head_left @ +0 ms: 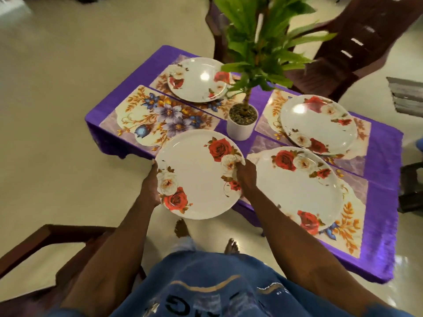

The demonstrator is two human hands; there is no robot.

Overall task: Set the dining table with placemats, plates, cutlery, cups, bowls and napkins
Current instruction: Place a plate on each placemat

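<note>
I hold a white plate with red and white roses point(196, 177) in the air near the table's front left corner. My left hand point(151, 186) grips its left rim and my right hand point(246, 177) grips its right rim. Just beyond it lies a bare flowered placemat point(151, 115) on the purple tablecloth point(384, 202). Three matching plates rest on their own placemats: one at the far left point(196, 80), one at the far right point(318, 124), one at the near right point(297, 186).
A potted green plant in a white pot point(242, 122) stands at the table's middle. Dark wooden chairs stand behind the table point(357, 42) and at my lower left point(45, 243). A dark stool point(412, 186) is at the right edge.
</note>
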